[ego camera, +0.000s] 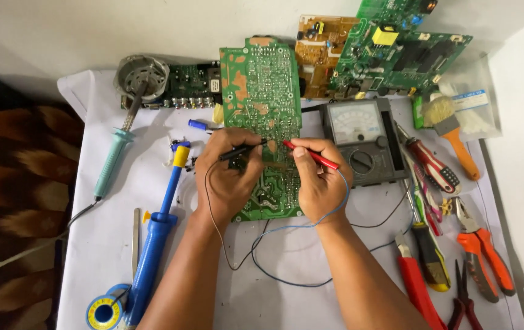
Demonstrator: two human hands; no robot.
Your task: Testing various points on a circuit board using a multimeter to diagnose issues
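A white cloth-covered table (311, 263) carried a long green printed circuit board (262, 104), solder side up, at its centre, with a grey analogue multimeter (359, 137) just right of it. The left hand (228, 177) pinched a thin black test probe (243, 151) between closed fingers; the right hand (317, 180) likewise gripped a red test probe (311, 154). Both tips met the board close together. A small slip could have bridged neighbouring solder joints, and the trailing leads might have snagged the red-handled pliers (417, 284).
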